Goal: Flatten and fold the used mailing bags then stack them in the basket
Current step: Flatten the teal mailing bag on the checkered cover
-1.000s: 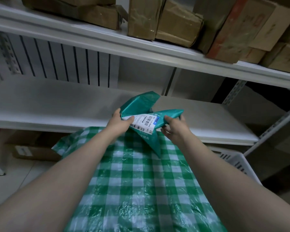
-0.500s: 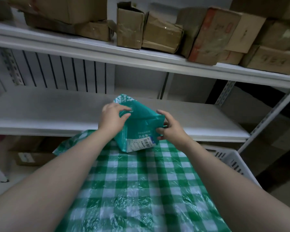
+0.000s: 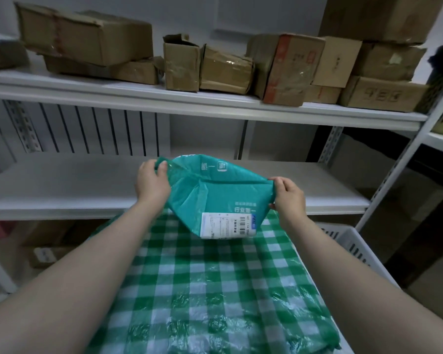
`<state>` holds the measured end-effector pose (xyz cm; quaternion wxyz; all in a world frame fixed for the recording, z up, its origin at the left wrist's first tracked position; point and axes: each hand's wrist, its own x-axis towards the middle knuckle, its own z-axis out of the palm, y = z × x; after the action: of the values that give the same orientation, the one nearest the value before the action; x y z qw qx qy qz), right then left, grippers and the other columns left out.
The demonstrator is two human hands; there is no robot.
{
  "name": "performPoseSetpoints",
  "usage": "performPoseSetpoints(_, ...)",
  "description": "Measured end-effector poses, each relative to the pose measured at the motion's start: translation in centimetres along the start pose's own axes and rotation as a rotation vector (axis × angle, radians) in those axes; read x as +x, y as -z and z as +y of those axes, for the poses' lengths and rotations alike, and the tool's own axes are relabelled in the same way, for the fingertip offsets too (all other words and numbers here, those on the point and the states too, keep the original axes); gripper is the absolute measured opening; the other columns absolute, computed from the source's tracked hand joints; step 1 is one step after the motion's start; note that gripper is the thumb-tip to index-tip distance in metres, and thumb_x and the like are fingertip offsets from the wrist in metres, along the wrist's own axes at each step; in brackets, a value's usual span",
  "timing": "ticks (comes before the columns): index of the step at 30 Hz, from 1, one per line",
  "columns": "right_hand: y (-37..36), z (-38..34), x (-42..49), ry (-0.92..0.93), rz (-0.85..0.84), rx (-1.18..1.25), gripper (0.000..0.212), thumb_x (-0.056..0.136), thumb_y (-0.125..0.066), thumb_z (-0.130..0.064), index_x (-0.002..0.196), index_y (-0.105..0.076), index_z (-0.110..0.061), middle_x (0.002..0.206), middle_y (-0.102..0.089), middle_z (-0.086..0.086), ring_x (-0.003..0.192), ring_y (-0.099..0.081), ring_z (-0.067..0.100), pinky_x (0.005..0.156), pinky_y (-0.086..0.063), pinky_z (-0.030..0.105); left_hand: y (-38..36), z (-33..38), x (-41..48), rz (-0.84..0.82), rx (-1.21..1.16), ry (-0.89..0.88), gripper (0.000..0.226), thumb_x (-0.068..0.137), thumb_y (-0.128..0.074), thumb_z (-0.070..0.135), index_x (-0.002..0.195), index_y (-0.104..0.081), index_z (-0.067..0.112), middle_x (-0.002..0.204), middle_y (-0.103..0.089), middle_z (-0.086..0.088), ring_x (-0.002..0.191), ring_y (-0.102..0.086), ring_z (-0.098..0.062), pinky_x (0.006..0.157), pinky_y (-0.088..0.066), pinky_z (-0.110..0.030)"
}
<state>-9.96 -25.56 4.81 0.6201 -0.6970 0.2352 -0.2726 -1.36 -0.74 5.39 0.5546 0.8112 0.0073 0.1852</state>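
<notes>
The teal mailing bag (image 3: pixel 215 195) is thin, creased, slightly glossy plastic with a matt paper label (image 3: pixel 228 225); the checked cover (image 3: pixel 215 290) is shiny, wrinkled plastic film.

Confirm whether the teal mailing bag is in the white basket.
No: left hand and right hand hold the mailing bag over the checked cloth, apart from the basket.

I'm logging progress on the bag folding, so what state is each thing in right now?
mailing bag: stretched out between both hands, creased, not folded, label facing the camera.
left hand: pinches the bag's upper left corner.
right hand: pinches the bag's right corner.
checked cloth: spread out, crinkled.
basket: right of the cloth, contents hidden.
small cardboard box: upright, top flaps open.
</notes>
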Motion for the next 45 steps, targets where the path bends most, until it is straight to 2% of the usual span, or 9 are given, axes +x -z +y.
performPoseSetpoints(6, 3.1, -0.8, 1.1, -0.052, 0.132, 0.043, 0.027, 0.1, -0.048, -0.022, 0.081, -0.067, -0.024, 0.086, -0.066, 0.0, 0.074, -0.055, 0.014, 0.058, -0.041, 0.027, -0.5, 1.4, 0.0, 0.01, -0.237, 0.108, 0.032, 0.104, -0.039, 0.034, 0.08, -0.049, 0.016, 0.075, -0.05, -0.002, 0.069, -0.045, -0.019, 0.061, -0.038, -0.034)
performPoseSetpoints(12, 4.8, -2.2, 1.2, -0.082, 0.164, 0.086, 0.028, 0.101, -0.05, -0.024, 0.078, -0.067, -0.024, 0.085, -0.067, 0.005, 0.075, -0.059, 0.021, 0.062, -0.045, 0.032, -0.8, 2.9, -0.2, 0.094, -0.268, 0.122, 0.033, 0.104, -0.038, 0.037, 0.086, -0.048, 0.01, 0.076, -0.046, -0.004, 0.068, -0.041, -0.018, 0.058, -0.032, -0.031)
performPoseSetpoints(16, 4.9, -2.2, 1.4, -0.211, 0.099, 0.164, 0.024, 0.101, -0.05, -0.027, 0.103, -0.07, -0.014, 0.091, -0.069, 0.008, 0.077, -0.063, 0.023, 0.069, -0.049, 0.037, -0.7, 3.1, -0.5, 0.13, -0.126, 0.11, 0.032, 0.104, -0.036, 0.035, 0.086, -0.048, 0.012, 0.072, -0.046, 0.001, 0.065, -0.042, -0.02, 0.056, -0.031, -0.031)
performPoseSetpoints(22, 7.1, 0.2, 0.2, -0.461, -0.267, 0.15, 0.07, 0.095, -0.032, -0.065, 0.15, -0.028, -0.021, 0.137, -0.055, 0.011, 0.126, -0.054, 0.03, 0.103, -0.043, 0.054, -0.7, 0.6, -0.3, 0.173, 0.074, 0.466, 0.032, 0.104, -0.041, 0.027, 0.116, -0.059, 0.003, 0.113, -0.061, -0.016, 0.1, -0.059, -0.035, 0.078, -0.045, -0.04)
performPoseSetpoints(25, 7.6, 2.7, -0.9, -0.475, -0.403, -0.082, 0.045, 0.104, -0.042, -0.034, 0.143, -0.037, -0.014, 0.146, -0.047, 0.01, 0.134, -0.043, 0.029, 0.11, -0.036, 0.053, -1.4, -2.3, 0.2, 0.109, -0.135, 0.677, 0.042, 0.103, -0.042, 0.026, 0.134, -0.045, -0.001, 0.131, -0.053, -0.013, 0.116, -0.056, -0.032, 0.095, -0.048, -0.038)
performPoseSetpoints(31, 5.5, 5.4, -3.0, -0.424, -0.436, -0.398, 0.06, 0.099, -0.056, -0.017, 0.152, -0.027, -0.017, 0.145, -0.046, 0.016, 0.131, -0.046, 0.037, 0.105, -0.043, 0.053, -3.6, -5.6, -2.5, 0.02, -0.259, 0.778, 0.077, 0.092, -0.044, 0.063, 0.137, -0.043, 0.001, 0.132, -0.056, -0.014, 0.11, -0.058, -0.035, 0.092, -0.049, -0.04)
performPoseSetpoints(38, 2.8, 5.8, -3.1, -0.301, -0.532, -0.308, 0.041, 0.1, -0.054, -0.017, 0.141, -0.047, -0.022, 0.131, -0.06, 0.003, 0.104, -0.064, 0.021, 0.081, -0.057, 0.04, -6.0, -5.3, -4.9, -0.114, -0.284, 0.807, 0.164, 0.011, -0.07, 0.091, 0.145, 0.008, 0.037, 0.151, -0.032, -0.011, 0.126, -0.047, -0.042, 0.09, -0.048, -0.061)
performPoseSetpoints(42, 1.7, 5.7, -3.5, -0.305, -0.839, -0.213, 0.022, 0.101, -0.052, -0.02, 0.117, -0.066, -0.026, 0.112, -0.072, -0.003, 0.1, -0.068, 0.013, 0.09, -0.055, 0.036, -7.3, -5.0, -6.2, -0.101, -0.272, 0.725, 0.149, 0.007, -0.081, 0.077, 0.134, -0.017, 0.033, 0.134, -0.043, -0.012, 0.111, -0.055, -0.036, 0.086, -0.054, -0.053)
performPoseSetpoints(45, 0.8, 6.4, -3.5, -0.308, -0.809, -0.251, 0.019, 0.1, -0.054, -0.019, 0.112, -0.069, -0.018, 0.099, -0.074, 0.0, 0.085, -0.069, 0.012, 0.084, -0.057, 0.034, -8.5, -5.8, -7.1, -0.089, -0.289, 0.728, 0.11, 0.025, -0.086, 0.05, 0.117, -0.034, 0.02, 0.121, -0.053, -0.013, 0.098, -0.062, -0.037, 0.078, -0.057, -0.054)
